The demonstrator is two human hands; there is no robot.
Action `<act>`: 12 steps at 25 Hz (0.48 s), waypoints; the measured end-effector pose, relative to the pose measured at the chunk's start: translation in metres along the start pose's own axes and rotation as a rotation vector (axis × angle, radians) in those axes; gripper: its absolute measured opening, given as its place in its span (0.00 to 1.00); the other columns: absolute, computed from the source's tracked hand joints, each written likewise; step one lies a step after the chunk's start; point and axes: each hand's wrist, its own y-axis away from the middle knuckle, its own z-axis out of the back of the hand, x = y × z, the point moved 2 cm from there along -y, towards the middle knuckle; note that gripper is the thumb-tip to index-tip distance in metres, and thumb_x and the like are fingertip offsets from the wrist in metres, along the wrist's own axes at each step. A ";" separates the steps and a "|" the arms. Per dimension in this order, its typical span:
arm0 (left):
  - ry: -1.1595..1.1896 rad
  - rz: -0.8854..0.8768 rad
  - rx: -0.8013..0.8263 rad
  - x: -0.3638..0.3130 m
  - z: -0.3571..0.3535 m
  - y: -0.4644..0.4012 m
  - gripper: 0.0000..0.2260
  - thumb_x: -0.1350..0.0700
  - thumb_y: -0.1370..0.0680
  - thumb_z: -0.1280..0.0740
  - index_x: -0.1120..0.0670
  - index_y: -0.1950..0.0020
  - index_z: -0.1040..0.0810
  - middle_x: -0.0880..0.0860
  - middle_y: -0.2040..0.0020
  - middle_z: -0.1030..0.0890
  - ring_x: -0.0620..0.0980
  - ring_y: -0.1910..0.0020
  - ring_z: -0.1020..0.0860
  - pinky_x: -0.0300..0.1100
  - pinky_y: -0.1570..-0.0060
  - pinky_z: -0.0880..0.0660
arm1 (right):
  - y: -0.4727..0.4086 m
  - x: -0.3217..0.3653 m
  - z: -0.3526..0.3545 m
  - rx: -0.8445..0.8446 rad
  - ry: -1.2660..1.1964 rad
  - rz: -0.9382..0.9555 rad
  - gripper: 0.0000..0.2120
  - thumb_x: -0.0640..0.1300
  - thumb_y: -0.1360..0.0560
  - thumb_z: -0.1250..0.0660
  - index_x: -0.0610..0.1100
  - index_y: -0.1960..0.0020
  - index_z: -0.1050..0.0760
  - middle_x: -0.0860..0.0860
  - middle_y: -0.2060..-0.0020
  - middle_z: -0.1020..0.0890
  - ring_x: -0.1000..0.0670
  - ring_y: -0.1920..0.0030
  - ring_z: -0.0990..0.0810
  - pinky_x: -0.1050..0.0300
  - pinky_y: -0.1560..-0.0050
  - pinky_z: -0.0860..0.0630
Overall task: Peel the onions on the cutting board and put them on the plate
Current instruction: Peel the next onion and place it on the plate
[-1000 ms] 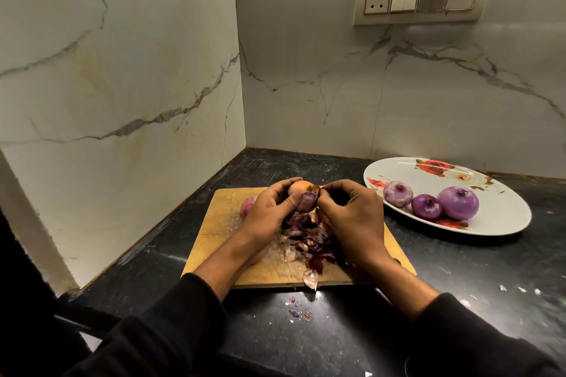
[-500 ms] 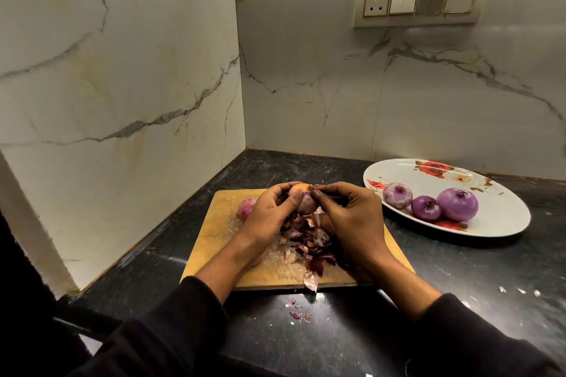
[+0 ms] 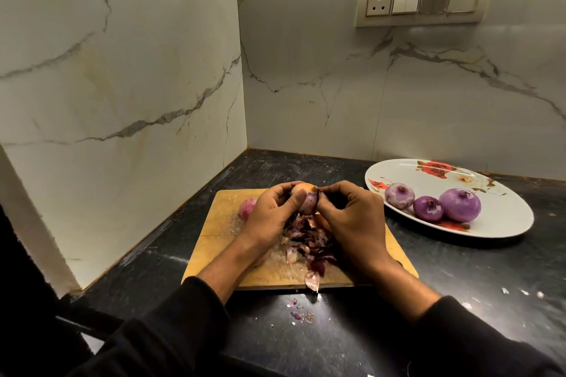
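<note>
5 onions [image 3: 460, 204], 1 plate [image 3: 502, 225], 1 cutting board [image 3: 225, 210], 2 hands [image 3: 352, 220].

Views: one, head-worn wide-angle | Faces: forward and down into counter [image 3: 459, 269] corner | Range: close, hands at lower centre of frame | Frame: walls [image 3: 122, 70] fill upper half | Overlap: none, single view

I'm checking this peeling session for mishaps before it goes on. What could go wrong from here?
1. The pile of peels already reaches the near edge of the cutting board, and scraps lie on the counter; more may spill.
2. The onion is held above the board between the left hand and right hand; it might slip and roll.
3. The unpeeled onion behind the left hand could get knocked.
</note>
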 end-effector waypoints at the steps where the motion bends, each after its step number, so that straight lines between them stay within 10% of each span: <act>1: -0.002 0.004 0.010 0.001 0.000 0.000 0.23 0.49 0.25 0.31 0.57 0.33 0.24 0.55 0.42 0.16 0.50 0.42 0.17 0.47 0.40 0.20 | 0.000 0.000 0.000 -0.006 0.018 0.004 0.03 0.42 0.26 0.26 0.45 0.53 0.16 0.56 0.63 0.16 0.60 0.62 0.18 0.71 0.62 0.24; 12: 0.059 0.017 0.030 0.001 -0.003 0.002 0.23 0.44 0.24 0.35 0.55 0.33 0.27 0.57 0.42 0.17 0.53 0.44 0.16 0.48 0.44 0.19 | -0.001 -0.005 -0.003 -0.063 -0.005 -0.064 0.03 0.40 0.25 0.27 0.45 0.52 0.17 0.55 0.62 0.16 0.59 0.60 0.19 0.70 0.59 0.25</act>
